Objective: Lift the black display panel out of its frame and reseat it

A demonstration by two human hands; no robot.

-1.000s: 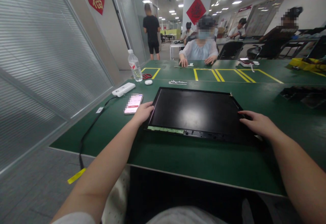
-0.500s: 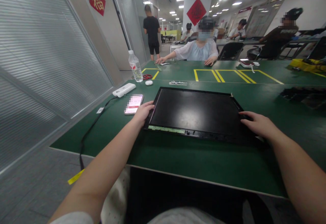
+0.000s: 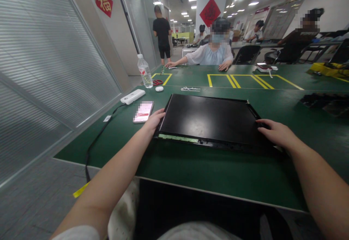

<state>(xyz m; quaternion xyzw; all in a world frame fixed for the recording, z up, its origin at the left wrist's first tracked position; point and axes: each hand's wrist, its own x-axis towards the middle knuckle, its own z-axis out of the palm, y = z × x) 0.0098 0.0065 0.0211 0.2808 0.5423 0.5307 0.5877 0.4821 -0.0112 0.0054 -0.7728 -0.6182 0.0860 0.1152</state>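
Observation:
A black flat display panel (image 3: 209,118) lies on the green table (image 3: 207,174) in front of me, with a strip of green circuit board along its near edge. My left hand (image 3: 154,120) curls round the panel's left edge near the front corner. My right hand (image 3: 275,134) grips the right edge, fingers laid over the rim. Both forearms reach in from the bottom of the view.
Left of the panel lie a phone (image 3: 143,111) with a lit screen and a white box (image 3: 132,96) with a black cable (image 3: 95,142). Behind stand a water bottle (image 3: 144,71), red scissors (image 3: 157,82) and small metal parts (image 3: 190,88). A person (image 3: 215,52) sits opposite. Dark parts (image 3: 324,103) lie right.
The panel has tipped slightly between my hands and the glare on it has faded. The person opposite has stretched one arm out to the left. My hands keep their places.

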